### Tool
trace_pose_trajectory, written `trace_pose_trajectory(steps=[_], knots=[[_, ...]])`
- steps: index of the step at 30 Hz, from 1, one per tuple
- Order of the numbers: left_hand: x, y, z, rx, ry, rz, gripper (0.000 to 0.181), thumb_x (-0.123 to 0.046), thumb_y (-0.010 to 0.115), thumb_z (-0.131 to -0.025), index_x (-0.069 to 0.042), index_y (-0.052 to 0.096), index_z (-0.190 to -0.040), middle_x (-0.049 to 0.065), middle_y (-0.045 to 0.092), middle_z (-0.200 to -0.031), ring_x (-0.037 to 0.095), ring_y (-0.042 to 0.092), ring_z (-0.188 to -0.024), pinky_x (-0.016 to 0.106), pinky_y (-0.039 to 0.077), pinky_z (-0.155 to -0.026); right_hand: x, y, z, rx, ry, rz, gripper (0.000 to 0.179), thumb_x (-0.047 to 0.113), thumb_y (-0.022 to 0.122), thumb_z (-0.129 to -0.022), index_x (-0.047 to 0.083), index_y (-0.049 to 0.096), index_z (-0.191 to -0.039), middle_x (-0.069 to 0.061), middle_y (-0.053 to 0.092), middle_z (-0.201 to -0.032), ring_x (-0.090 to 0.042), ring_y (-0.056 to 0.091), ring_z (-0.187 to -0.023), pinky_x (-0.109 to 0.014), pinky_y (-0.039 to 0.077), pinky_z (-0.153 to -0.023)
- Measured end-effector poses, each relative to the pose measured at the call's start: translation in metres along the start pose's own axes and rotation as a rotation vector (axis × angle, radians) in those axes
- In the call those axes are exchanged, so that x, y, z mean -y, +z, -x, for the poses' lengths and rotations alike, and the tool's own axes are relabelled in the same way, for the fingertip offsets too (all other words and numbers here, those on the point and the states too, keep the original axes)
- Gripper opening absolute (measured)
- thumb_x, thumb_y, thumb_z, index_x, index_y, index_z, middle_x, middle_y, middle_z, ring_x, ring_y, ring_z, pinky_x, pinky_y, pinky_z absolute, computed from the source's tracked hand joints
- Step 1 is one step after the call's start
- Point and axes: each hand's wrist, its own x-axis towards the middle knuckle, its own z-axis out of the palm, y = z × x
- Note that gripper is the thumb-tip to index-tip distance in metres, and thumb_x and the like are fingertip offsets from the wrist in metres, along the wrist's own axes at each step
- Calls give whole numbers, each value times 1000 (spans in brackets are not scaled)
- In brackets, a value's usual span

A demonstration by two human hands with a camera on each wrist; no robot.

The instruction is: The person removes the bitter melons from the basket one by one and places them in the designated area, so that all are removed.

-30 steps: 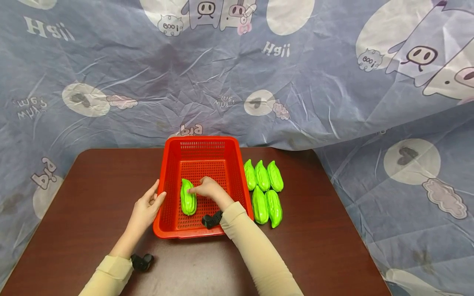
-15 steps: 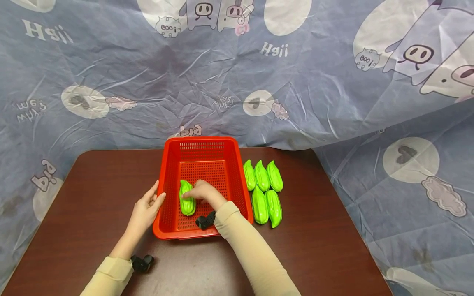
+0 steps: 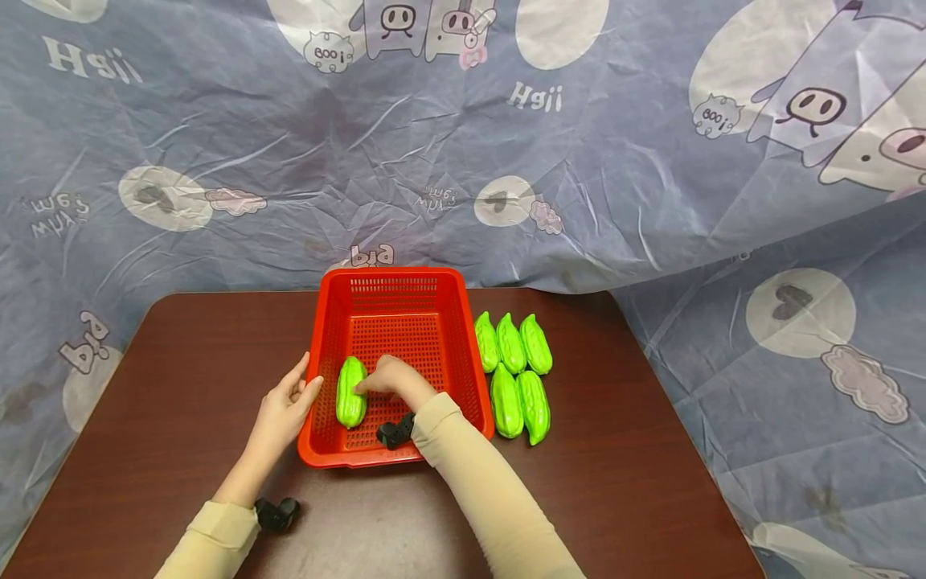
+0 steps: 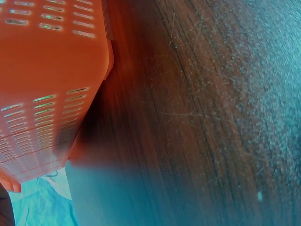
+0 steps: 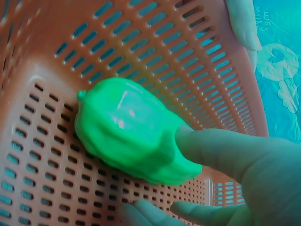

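Observation:
A green bitter melon (image 3: 350,394) lies lengthwise inside the red plastic basket (image 3: 392,460), close to its left wall. My right hand (image 3: 396,378) reaches into the basket from the right. In the right wrist view its thumb (image 5: 207,146) touches the side of the melon, while the other fingers (image 5: 197,212) sit apart from it over the slotted floor. At the basket's left rim, my left hand (image 3: 285,408) holds on with thumb and fingers. The left wrist view shows mostly the basket's outer wall (image 4: 51,66), with only a dark sliver of something at the lower left corner.
Several more bitter melons (image 3: 535,402) lie in two rows on the brown table (image 3: 615,474), just right of the basket. A patterned blue-grey cloth (image 3: 405,161) hangs behind the table and along its right side.
The bitter melon in the basket has shifted left toward the wall and turned slightly. My right hand has moved left along with it; the left hand stays at the rim.

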Motion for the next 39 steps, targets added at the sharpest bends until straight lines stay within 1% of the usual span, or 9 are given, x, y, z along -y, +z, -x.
trace_pose_trajectory(steps=[5, 8, 11, 14, 20, 25, 31, 35, 39], knots=[[-1, 1, 1, -22, 22, 19, 59, -25, 60, -99, 0, 40, -149, 3, 41, -75, 3, 32, -53, 23, 30, -48, 3, 2, 0, 36, -23, -53, 35, 33, 74, -88, 4, 56, -96, -7, 55, -88, -30, 65, -99, -42, 57, -83], [-1, 1, 1, -26, 35, 21, 59, -26, 59, -100, 1, 40, -148, 2, 40, -75, 3, 31, -53, 23, 29, -48, 4, 4, 0, 55, -28, -120, 32, 29, 74, -88, 2, 58, -97, -12, 62, -93, -33, 66, -100, -45, 56, -85], [-1, 1, 0, -19, 28, 16, 59, -27, 59, -100, 0, 41, -149, 2, 40, -75, 2, 31, -53, 23, 30, -49, 5, 6, 0, 66, -20, -160, 31, 26, 74, -88, 2, 58, -98, -14, 64, -96, -34, 67, -100, -46, 55, -87], [0, 1, 0, 3, 10, 1, 59, -27, 58, -100, -2, 39, -150, 2, 41, -76, 2, 31, -54, 23, 32, -50, 7, 7, -2, 64, -13, -163, 30, 26, 74, -88, 2, 58, -99, -12, 63, -93, -34, 68, -98, -45, 55, -86], [-2, 0, 0, 20, -17, -5, 59, -28, 58, -101, -5, 38, -151, 2, 42, -77, 4, 33, -55, 23, 32, -51, 10, 9, -4, 47, 17, -174, 29, 24, 75, -87, 2, 58, -96, -10, 61, -87, -33, 68, -95, -44, 56, -85], [-1, 0, 0, 11, -11, -14, 59, -25, 59, -100, -3, 38, -151, 3, 43, -77, 5, 33, -54, 23, 32, -51, 12, 12, -5, 40, 24, -199, 27, 20, 75, -87, 0, 59, -96, -12, 62, -85, -34, 70, -92, -44, 57, -82], [1, 1, 0, 12, -7, -18, 59, -26, 59, -100, -4, 38, -151, 3, 43, -77, 5, 33, -55, 23, 33, -52, 12, 13, -7, 27, 48, -244, 27, 19, 74, -87, 2, 54, -95, -13, 60, -85, -34, 69, -93, -41, 58, -80], [0, -1, 1, 11, -2, -23, 59, -28, 58, -100, -4, 38, -151, 3, 43, -77, 4, 33, -55, 24, 33, -52, 13, 8, -3, 28, 39, -288, 27, 20, 72, -88, 2, 54, -98, -13, 59, -88, -35, 68, -96, -42, 58, -82], [-1, -2, 0, 11, 4, -19, 59, -27, 58, -100, -4, 38, -151, 3, 42, -76, 4, 32, -54, 23, 32, -52, 15, -2, 3, 40, 11, -347, 28, 19, 71, -88, 0, 55, -102, -12, 59, -91, -36, 68, -97, -45, 56, -88]])
